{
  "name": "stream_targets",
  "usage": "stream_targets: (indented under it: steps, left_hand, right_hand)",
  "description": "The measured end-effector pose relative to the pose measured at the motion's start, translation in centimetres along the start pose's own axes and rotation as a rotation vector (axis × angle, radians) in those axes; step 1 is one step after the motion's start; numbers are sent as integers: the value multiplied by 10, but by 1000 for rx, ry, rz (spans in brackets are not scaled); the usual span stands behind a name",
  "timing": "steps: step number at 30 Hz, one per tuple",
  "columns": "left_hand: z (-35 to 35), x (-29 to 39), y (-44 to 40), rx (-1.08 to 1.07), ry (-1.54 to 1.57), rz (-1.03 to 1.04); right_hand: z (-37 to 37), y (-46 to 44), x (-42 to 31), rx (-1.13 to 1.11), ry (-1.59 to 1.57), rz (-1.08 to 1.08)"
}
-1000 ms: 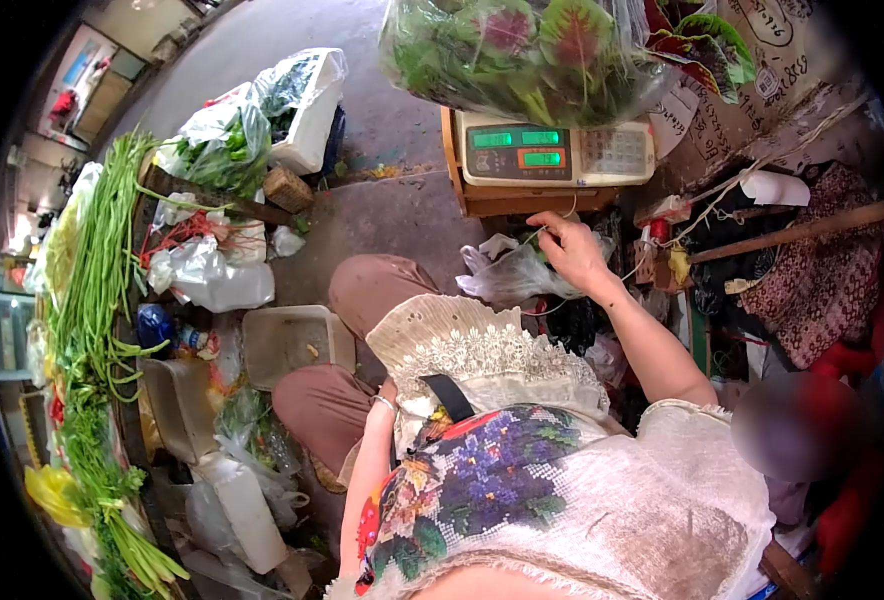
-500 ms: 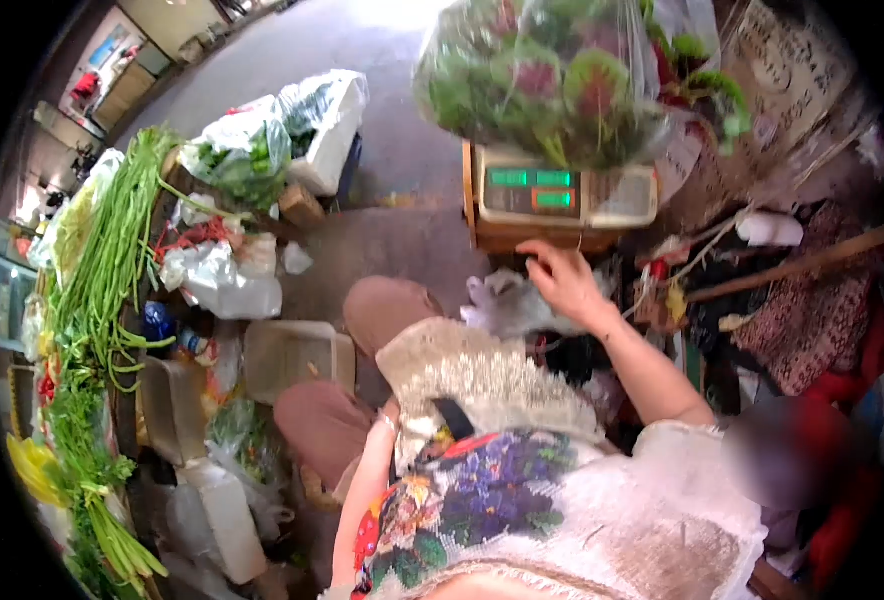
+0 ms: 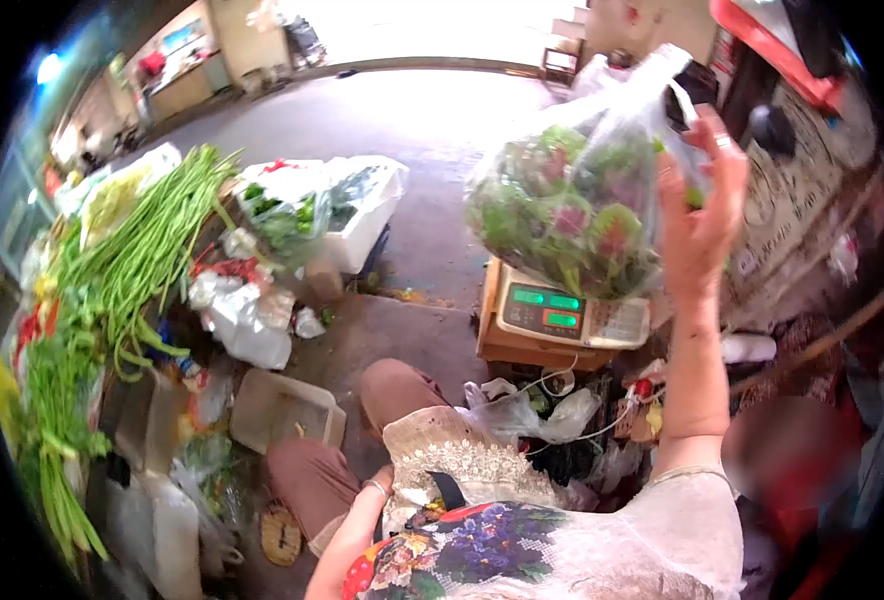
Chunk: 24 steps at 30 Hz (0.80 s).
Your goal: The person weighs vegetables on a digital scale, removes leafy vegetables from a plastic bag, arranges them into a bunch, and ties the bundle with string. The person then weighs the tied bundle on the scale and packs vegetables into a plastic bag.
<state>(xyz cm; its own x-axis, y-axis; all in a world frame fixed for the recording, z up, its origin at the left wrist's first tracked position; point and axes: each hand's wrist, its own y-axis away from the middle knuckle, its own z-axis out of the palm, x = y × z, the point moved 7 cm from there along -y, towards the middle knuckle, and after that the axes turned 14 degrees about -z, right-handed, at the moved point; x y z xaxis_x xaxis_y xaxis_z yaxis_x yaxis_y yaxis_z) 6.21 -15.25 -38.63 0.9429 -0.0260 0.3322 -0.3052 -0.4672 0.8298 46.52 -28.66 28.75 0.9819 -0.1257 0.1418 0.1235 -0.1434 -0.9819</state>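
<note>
1. The right grip (image 3: 706, 215) is raised against the near right side of the clear bag (image 3: 572, 200) of red-and-green leaves; thumb and fingers look parted, but I cannot tell whether any plastic is pinched between them.
2. The bag sits just left of that grip, on top of the scale (image 3: 545, 309). It bulges widely, so an uneven pull could roll it off the far side.
3. A white handle loop (image 3: 682, 102) stands at the fingertips. Should only one loop be caught, the mouth could gape and leaves spill.
4. Thin film stretched by a heavy load could tear if the fingertips dig in.
5. The keypad (image 3: 617, 322) lies below and left of the grip, so a dropping wrist could press keys; pressure on the bag might also skew the reading.
6. Further below, a white cord (image 3: 602, 432) loops about and could snag the forearm.
7. The left grip (image 3: 380, 482), far below and left, rests by the thigh; whether it is closed I cannot tell. From there it gives the bag's base no support.
</note>
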Motion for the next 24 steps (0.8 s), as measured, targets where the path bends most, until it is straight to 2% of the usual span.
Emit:
stream_targets:
  steps: [1, 3, 5, 7, 8, 9, 11, 14, 15, 16, 18, 19, 20, 21, 23, 24]
  left_hand:
    - [3, 2, -4, -1, 24, 16]
    - [7, 9, -14, -16, 104, 71]
    - [18, 21, -28, -36, 194, 136]
    - [23, 46, -53, -21, 237, 192]
    - [24, 63, -63, 15, 156, 196]
    - [14, 53, -66, 39, 58, 181]
    - [-57, 77, 92, 83, 98, 109]
    - [-56, 83, 80, 105, 143, 152]
    - [-53, 87, 74, 111, 251, 191]
    - [-60, 88, 89, 123, 228, 187]
    - [-65, 94, 102, 191, 145, 238]
    - [-66, 95, 98, 256, 85, 286]
    - [-73, 95, 118, 198, 161, 225]
    - [-76, 93, 129, 140, 236, 168]
    - [-69, 88, 96, 171, 232, 206]
    - [-61, 82, 57, 229, 117, 225]
  right_hand:
    - [1, -4, 24, 33, 53, 58]
    - [7, -20, 52, -125, 178, 139]
    - [33, -9, 114, -290, 68, 261]
    - [66, -8, 138, -365, -81, 318]
    - [79, -10, 146, -374, -156, 363]
    - [90, -9, 151, -383, -223, 421]
    - [113, -12, 148, -398, -343, 543]
    - [129, -14, 134, -419, -463, 702]
    - [135, -18, 141, -429, -489, 740]
    - [156, -9, 183, -398, -525, 768]
    - [160, -7, 193, -325, -567, 691]
    - [167, -10, 206, -340, -589, 473]
    - [172, -14, 205, -348, -607, 257]
    - [162, -15, 184, -182, -907, 644]
    - [151, -27, 149, -211, -563, 815]
    - [151, -35, 131, -219, -555, 811]
